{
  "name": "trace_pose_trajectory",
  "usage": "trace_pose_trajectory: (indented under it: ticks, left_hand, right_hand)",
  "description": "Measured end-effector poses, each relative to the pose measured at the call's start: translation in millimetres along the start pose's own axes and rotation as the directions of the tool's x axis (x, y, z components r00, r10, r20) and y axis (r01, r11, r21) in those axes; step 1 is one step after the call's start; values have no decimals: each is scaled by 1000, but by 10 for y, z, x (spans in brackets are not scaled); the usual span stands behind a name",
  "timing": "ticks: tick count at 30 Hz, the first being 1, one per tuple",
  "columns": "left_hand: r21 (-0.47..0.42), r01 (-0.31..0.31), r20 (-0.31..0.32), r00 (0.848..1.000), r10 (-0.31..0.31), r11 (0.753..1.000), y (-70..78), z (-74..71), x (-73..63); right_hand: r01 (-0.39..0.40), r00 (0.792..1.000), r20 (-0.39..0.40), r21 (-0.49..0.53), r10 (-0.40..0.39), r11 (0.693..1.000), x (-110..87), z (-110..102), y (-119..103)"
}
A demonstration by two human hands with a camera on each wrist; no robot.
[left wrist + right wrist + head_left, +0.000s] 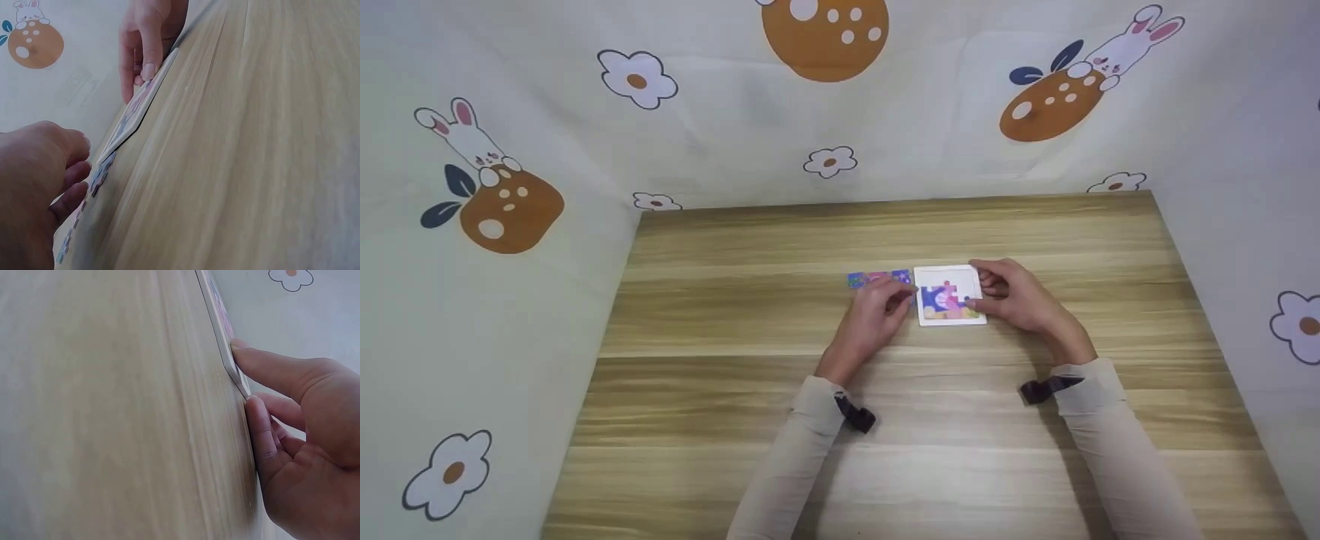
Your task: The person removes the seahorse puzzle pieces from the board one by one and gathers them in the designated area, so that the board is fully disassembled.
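Observation:
A small square jigsaw tray (947, 321) with a white rim lies on the table, its lower part filled with a colourful picture of joined pieces (941, 302). My right hand (1020, 298) grips the tray's right side. Its thumb (270, 371) lies on top over the picture, and its other fingers are at the edge. To the left of the tray, my left hand (874, 315) hovers over a group of loose puzzle pieces (856, 280), its fingers bent loosely and partly covering them. No piece shows between those fingers in the left wrist view.
The wood-grain table (720, 300) is enclosed by pale cloth walls (720, 150) printed with rabbits, oranges and flowers. A black wrist strap with a camera (855, 414) sits on the left sleeve, and another wrist camera (1037, 391) on the right.

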State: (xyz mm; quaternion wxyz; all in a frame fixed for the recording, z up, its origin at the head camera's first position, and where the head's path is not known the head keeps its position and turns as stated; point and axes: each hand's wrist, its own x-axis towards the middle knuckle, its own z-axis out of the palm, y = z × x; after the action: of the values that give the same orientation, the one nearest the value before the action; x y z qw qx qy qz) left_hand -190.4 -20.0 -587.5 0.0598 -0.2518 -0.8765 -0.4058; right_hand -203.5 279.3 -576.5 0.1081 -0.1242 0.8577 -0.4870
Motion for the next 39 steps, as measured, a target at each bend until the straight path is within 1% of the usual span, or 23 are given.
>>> trace_pose_trajectory:
  ticks: [3,7,11,14,18,21,25,28,35,39]
  left_hand:
    - [1,11,23,1000,-11,1000,56,32,34]
    - [-26,-4,42,999,5,1000,123,95,98]
    - [-26,-20,97,995,22,999,167,187,166]
    - [-3,-16,133,991,17,1000,194,243,193]
    - [14,17,146,989,-19,1000,234,277,202]
    - [49,38,158,986,-46,998,261,290,204]
    - [106,48,170,983,-66,993,283,307,212]
    - [131,53,176,981,-76,990,290,314,218]
    - [129,64,193,977,-88,990,299,315,228]
    - [117,56,195,978,-78,992,310,311,232]
  right_hand:
    - [1,1000,-1,-3,-1,1000,3,1,5]
    - [1,1000,-1,-2,-1,1000,7,4,12]
    - [2,1000,1,-13,-2,1000,7,8,4]
    - [3,1000,6,-10,-3,1000,2,11,-10]
    - [8,1000,2,-2,-8,1000,-3,13,-10]
    - [11,1000,-1,3,-11,1000,-1,12,6]
    - [12,1000,1,17,-12,1000,3,10,21]
    - [14,1000,2,22,-14,1000,7,14,22]
    - [22,1000,8,25,-23,999,6,21,32]
    - [21,1000,5,31,-21,999,1,25,27]
